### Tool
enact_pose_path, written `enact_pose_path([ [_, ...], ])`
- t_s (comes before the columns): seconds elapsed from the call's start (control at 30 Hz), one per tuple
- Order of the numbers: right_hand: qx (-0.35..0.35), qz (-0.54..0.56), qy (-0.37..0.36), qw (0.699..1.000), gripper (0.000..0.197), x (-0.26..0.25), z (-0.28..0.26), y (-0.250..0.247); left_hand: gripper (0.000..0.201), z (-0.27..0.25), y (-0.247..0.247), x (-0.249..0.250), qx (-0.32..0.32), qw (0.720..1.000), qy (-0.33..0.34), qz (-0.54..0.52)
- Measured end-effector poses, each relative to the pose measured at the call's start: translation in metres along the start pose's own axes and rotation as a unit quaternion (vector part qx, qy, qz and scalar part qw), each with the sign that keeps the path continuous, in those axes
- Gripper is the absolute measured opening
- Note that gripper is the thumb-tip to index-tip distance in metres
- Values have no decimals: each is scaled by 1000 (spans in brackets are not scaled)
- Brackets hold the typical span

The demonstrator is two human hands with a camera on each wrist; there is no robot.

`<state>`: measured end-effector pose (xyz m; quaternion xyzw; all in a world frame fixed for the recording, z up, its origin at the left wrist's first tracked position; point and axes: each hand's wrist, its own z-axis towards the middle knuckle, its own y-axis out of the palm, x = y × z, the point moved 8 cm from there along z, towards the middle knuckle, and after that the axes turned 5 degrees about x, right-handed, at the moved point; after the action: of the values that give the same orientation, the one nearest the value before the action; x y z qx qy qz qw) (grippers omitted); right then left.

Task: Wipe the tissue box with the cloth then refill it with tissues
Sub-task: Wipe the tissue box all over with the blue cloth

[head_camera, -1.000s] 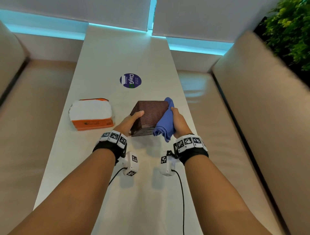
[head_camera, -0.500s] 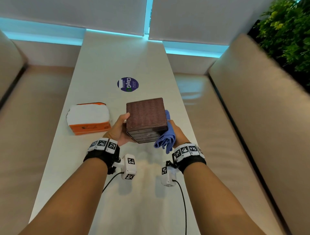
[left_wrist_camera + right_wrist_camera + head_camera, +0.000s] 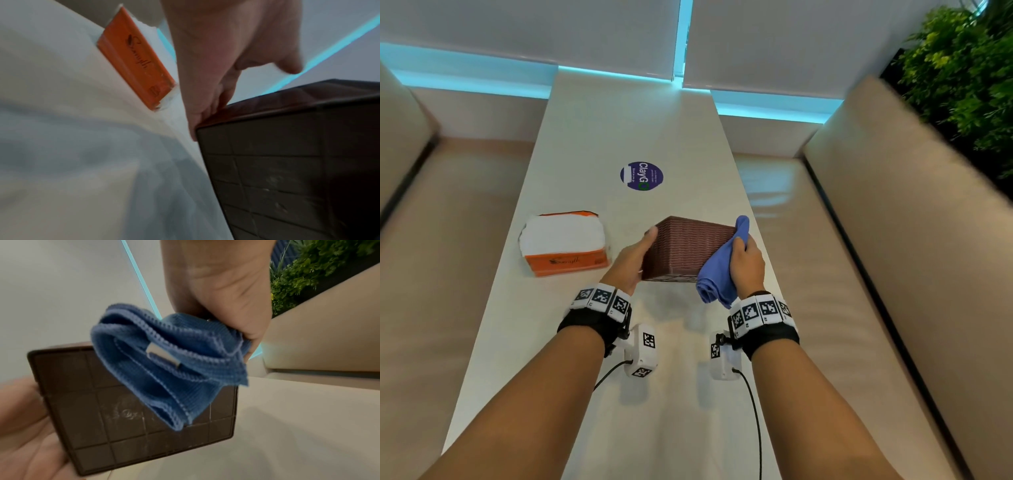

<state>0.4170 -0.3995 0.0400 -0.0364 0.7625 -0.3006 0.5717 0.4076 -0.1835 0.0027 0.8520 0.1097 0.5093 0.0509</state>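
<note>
A brown woven tissue box (image 3: 685,246) hangs tilted just above the white table (image 3: 619,120). Its gridded base (image 3: 102,418) faces me. My left hand (image 3: 633,260) grips the box's left side, thumb along the upper edge, fingers (image 3: 207,113) against the side. My right hand (image 3: 748,263) clutches a bunched blue cloth (image 3: 717,274) and holds it against the box's right side. A fold of the cloth (image 3: 164,361) dangles over the base. An opened orange pack of white tissues (image 3: 563,246) lies on the table left of the box.
A round purple sticker (image 3: 641,175) sits on the table beyond the box. Beige benches (image 3: 876,274) run along both sides of the narrow table. A green plant (image 3: 962,68) stands at the far right. Cables trail from my wrist cameras.
The box has turned in my left hand and now shows a woven side. My right hand has slid the cloth up along the box's right side toward its far corner.
</note>
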Motion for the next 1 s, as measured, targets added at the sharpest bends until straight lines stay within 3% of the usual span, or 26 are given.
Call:
enact_pose_path([
  [0.1, 7, -21, -31, 999, 38, 1, -6, 4, 60, -1, 7, -3, -20, 998, 0, 63],
  [0.23, 19, -51, -83, 995, 47, -3, -11, 12, 44, 1, 7, -12, -12, 998, -27, 46],
  [0.37, 6, -114, -82, 990, 53, -2, -18, 25, 32, 1, 1, -20, 15, 998, -42, 41],
  [0.5, -2, -249, -158, 956, 53, -19, -37, 48, 41, 1, -3, -23, 16, 998, -45, 51],
  [0.6, -31, -274, -241, 930, 56, -42, -57, 74, 57, 1, -5, -22, 13, 997, -54, 61],
  [0.67, -35, -284, -278, 917, 63, -50, -64, 85, 56, 0, -7, -21, 17, 995, -61, 77],
  [0.8, -29, -284, -275, 918, 53, -49, -53, 85, 49, -4, -7, -20, 25, 993, -75, 85],
  [1.0, -19, -295, -176, 939, 53, -23, -13, 55, 58, -10, -14, -23, 44, 992, -88, 75],
])
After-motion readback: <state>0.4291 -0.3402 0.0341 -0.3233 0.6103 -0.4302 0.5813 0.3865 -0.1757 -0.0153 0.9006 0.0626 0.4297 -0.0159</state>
